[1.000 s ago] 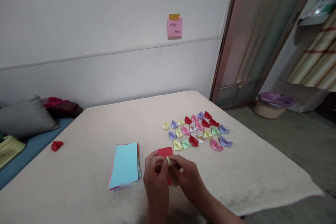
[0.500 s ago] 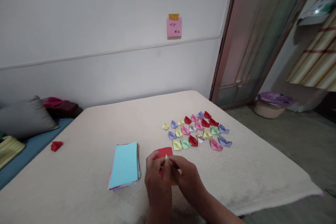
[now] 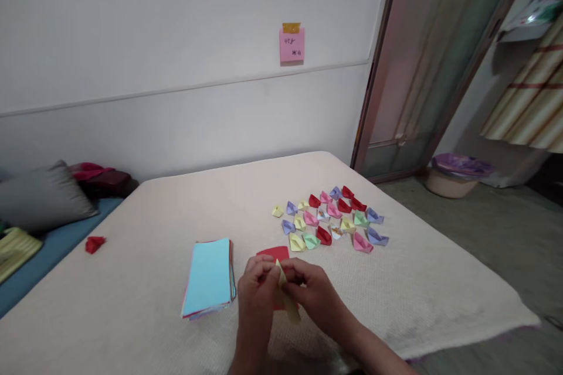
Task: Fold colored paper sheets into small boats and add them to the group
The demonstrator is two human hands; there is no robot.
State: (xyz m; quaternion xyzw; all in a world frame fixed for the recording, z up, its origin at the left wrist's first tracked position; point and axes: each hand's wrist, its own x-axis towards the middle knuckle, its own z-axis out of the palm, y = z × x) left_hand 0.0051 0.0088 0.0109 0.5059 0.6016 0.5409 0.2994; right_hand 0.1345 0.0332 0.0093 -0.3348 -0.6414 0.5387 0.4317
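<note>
Between my two hands is a partly folded pale yellow paper (image 3: pixel 288 302), its pointed tip up and a strip slanting down toward me. My left hand (image 3: pixel 258 290) pinches it from the left with closed fingers. From the other side my right hand (image 3: pixel 314 287) grips its right edge between thumb and fingers. A red sheet of paper (image 3: pixel 272 253) lies flat on the bed beneath, mostly covered by the hands. To the left rests a stack of coloured paper (image 3: pixel 209 278) with a light blue sheet on top.
Several small folded paper boats (image 3: pixel 324 236) in mixed colours sit in rows beyond my right hand. A crumpled red piece (image 3: pixel 94 244) lies far left on the cream bedcover (image 3: pixel 145 281). A grey cushion (image 3: pixel 44 196) is at the left, a lined bin (image 3: pixel 457 176) on the right floor.
The yellow paper has turned so more of its length shows between my hands. My left hand has shifted slightly left; my right hand is still closed on the paper.
</note>
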